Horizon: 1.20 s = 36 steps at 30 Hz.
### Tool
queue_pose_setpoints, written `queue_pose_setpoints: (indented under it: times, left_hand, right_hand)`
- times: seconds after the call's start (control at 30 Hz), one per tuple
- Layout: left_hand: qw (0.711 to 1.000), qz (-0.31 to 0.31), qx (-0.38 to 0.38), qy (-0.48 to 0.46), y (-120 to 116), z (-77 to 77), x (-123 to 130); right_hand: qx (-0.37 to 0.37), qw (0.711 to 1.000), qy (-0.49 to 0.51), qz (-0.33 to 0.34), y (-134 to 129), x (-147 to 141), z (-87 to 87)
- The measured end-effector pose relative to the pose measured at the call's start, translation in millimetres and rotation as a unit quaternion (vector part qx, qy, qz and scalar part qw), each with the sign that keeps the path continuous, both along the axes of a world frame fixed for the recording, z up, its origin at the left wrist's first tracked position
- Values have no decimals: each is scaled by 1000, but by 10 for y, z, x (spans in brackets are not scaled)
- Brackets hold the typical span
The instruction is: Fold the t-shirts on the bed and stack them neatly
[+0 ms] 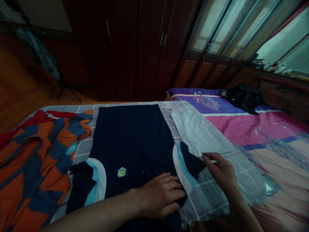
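A navy shirt point(127, 135) with a small tennis badge lies flat, its hem toward the far side and its shoulders toward me. Both sleeves have white and light-blue bands. My left hand point(161, 195) rests palm down on the shirt's upper part near the right-side sleeve, fingers stretched out. At the outer corner of that sleeve point(190, 158), my right hand point(223, 170) pinches the cloth between thumb and fingers. The collar is mostly hidden under my left forearm.
An orange and blue checked shirt point(53, 161) lies at left, over a red garment point(41, 116). White folded cloth point(193, 129) lies right of the navy shirt on the grey checked cover point(84, 148). Beyond are a purple and pink bed point(227, 125), a black garment point(243, 96) and dark wardrobes point(135, 51).
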<state>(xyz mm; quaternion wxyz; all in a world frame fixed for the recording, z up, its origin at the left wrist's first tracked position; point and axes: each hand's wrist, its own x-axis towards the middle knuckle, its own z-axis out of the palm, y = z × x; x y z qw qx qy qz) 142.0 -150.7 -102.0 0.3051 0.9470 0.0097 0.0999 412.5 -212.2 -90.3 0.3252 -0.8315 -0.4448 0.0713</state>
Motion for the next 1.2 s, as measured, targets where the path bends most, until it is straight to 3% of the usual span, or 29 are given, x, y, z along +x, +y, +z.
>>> queue_pose_setpoints:
  times: [0.17, 0.23, 0.33, 0.53, 0.67, 0.87, 1.07, 1.2]
  left_hand:
    - [1000, 6, -4, 2, -7, -31, 6]
    - [1000, 7, -7, 1, -10, -33, 2]
    - [1000, 20, -8, 0, -16, -29, -11]
    - [1000, 27, 12, -2, 4, -11, -30]
    - [1000, -10, 12, -1, 15, -16, -26]
    - [1000, -2, 12, -5, 2, -49, -16]
    - [1000, 13, 11, -15, -9, -67, -20]
    - [1000, 14, 9, -16, -9, -61, -13]
  right_hand:
    - [-25, 973, -158, 165, 544, -119, 5]
    - [-61, 958, -206, 189, 732, -150, -19]
    - [-87, 957, -220, 169, 853, -126, -51]
    - [-139, 956, -247, 76, 729, -57, -36]
    - [-118, 945, -287, 101, 733, -154, 5]
    - [-91, 918, -330, 202, 911, -333, -6]
    - [-85, 921, -355, 135, 890, -296, -42]
    - [-78, 916, -357, 164, 881, -372, -61]
